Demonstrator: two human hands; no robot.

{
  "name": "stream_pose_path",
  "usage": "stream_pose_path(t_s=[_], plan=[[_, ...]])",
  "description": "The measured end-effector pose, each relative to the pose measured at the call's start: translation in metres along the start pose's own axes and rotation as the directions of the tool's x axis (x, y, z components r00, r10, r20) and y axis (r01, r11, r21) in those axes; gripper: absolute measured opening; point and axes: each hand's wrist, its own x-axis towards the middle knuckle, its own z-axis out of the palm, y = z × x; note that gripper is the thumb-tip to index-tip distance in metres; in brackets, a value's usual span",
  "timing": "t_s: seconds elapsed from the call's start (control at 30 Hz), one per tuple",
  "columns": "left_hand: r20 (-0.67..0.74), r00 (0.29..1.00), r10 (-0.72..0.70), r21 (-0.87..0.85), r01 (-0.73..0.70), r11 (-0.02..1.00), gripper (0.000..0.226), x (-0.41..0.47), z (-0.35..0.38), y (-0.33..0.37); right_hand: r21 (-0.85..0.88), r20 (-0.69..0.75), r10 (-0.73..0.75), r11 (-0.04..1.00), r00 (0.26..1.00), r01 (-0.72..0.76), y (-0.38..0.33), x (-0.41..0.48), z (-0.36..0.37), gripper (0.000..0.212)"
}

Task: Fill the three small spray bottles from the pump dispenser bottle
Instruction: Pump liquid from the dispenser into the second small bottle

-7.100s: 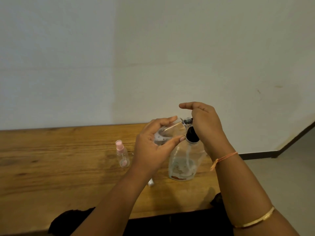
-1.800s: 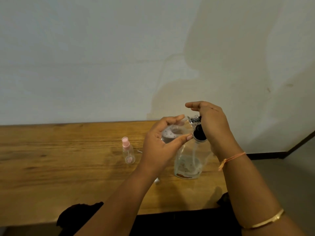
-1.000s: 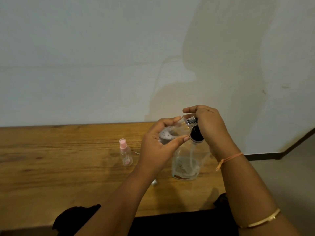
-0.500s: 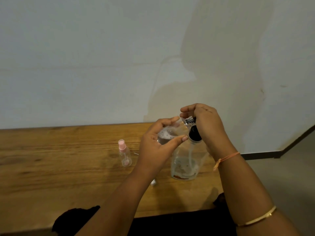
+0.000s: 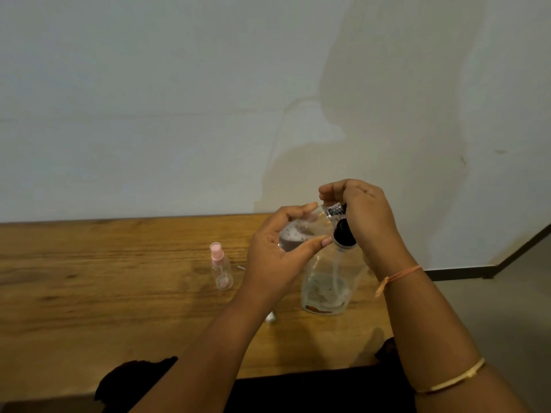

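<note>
A clear pump dispenser bottle (image 5: 325, 287) stands on the wooden table (image 5: 104, 293), a little liquid in its base. My right hand (image 5: 362, 219) is curled over its black pump head (image 5: 344, 236) and the nozzle. My left hand (image 5: 277, 257) holds a small clear spray bottle (image 5: 298, 234), tilted, its open mouth up against the nozzle; some liquid shows inside it. Another small spray bottle (image 5: 221, 268) with a pink cap stands upright to the left. A small pale piece (image 5: 270, 318), perhaps a spray top, peeks out under my left wrist.
A plain white wall (image 5: 179, 114) rises just behind the table's far edge. Dark fabric (image 5: 134, 380) lies at the near edge. Grey floor and a dark skirting board (image 5: 477, 268) show to the right of the table.
My right hand's fingers have curled down from stretched out to closed over the pump head. The small bottle in my left hand stays at the nozzle. The view shifted slightly.
</note>
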Motion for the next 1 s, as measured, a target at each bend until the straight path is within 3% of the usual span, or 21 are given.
stream_pose_path(t_s=[0.3, 0.47, 0.9, 1.0], plan=[[-0.008, 0.998, -0.063, -0.006, 0.063, 0.998, 0.042, -0.003, 0.0, -0.01, -0.106, 0.002, 0.057, 0.993, 0.998, -0.056, 0.01, 0.003, 0.004, 0.037], [-0.01, 1.0, -0.01, 0.0, 0.01, 1.0, 0.043, -0.003, 0.001, -0.002, -0.019, 0.004, 0.03, 0.999, 1.0, -0.03, 0.004, 0.001, 0.002, 0.038], [-0.012, 0.999, -0.037, -0.041, 0.036, 0.998, 0.042, -0.005, 0.002, -0.005, -0.098, -0.004, 0.037, 0.995, 0.999, -0.037, 0.01, 0.001, 0.003, 0.037], [-0.004, 1.0, -0.027, -0.046, 0.027, 0.999, 0.042, -0.005, 0.002, -0.004, -0.052, -0.005, 0.039, 0.998, 0.999, -0.04, 0.008, -0.001, 0.002, 0.038]])
